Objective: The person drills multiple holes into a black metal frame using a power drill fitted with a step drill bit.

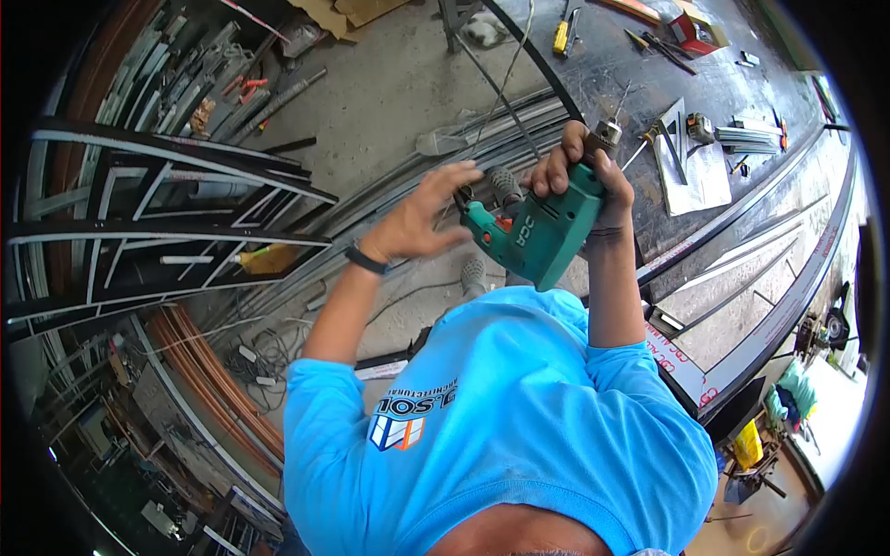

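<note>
A green power drill [542, 232] is held up in front of the person's blue shirt [538, 380], its chuck [607, 132] and slim bit [624, 97] pointing away from the body. The right hand [609, 190] is wrapped around the drill's front end, thumb and fingers close by the chuck. The left hand [413, 218] is spread in a loose curve beside the drill's handle [484, 225]; whether it touches, I cannot tell. The step in hand looks like steadying the drill by its nose; putting it to use would call for the left hand to close on the handle. To the right of the drill, a dark workbench [732, 93] bears a tape measure [700, 128], white paper [700, 181] and, farther off, a red box [697, 35]. Well left of the drill are dark metal frames [167, 222].
</note>
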Tool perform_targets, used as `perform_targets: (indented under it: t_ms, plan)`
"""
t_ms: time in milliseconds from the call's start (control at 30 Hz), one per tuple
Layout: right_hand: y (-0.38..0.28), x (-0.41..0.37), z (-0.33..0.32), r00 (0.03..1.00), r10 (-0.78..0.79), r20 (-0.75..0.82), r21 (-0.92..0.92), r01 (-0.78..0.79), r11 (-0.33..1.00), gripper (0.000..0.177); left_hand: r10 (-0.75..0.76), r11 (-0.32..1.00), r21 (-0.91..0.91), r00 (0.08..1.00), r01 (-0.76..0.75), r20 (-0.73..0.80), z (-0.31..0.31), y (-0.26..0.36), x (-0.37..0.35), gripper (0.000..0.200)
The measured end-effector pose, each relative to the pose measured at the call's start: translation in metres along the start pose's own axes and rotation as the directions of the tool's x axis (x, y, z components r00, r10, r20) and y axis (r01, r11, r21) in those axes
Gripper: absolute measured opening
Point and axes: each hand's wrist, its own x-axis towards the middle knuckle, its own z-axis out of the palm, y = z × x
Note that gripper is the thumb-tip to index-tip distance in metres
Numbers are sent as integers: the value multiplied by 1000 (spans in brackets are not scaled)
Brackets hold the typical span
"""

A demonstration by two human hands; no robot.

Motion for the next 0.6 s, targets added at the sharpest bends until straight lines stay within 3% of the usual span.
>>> perform_targets:
  t_ms: [67,100,167,200,300,333,467,567,600]
  plan:
    - [-8,-10,3,998,20,52,-29,-18,999,47,-65,996,-66,997,68,36,10,-24,-5,46]
    - [24,1,10,993,-7,118,33,3,999,47,-72,994,92,991,62,116,-12,-37,-29,40]
    - [19,-19,15,990,68,127,30,-72,997,48,-51,981,192,967,2,250,22,-34,-33,29]
    - [14,-33,18,989,112,93,29,-115,993,48,-7,976,215,972,-44,235,44,-22,-36,19]
    - [23,-58,19,986,153,66,15,-154,988,46,-28,924,377,973,-63,231,79,-19,-55,12]
    - [27,-66,19,986,160,53,-15,-159,987,46,-91,931,365,973,8,211,91,-13,-59,8]
    - [39,-95,27,975,221,-35,-132,-224,966,43,-153,895,443,972,59,179,134,-2,-75,9]
    - [42,-110,30,982,175,-66,-154,-183,971,43,-208,893,422,976,160,71,138,10,-76,9]
    - [42,-115,31,983,171,-68,-151,-179,972,43,-160,903,408,987,135,27,141,8,-79,10]
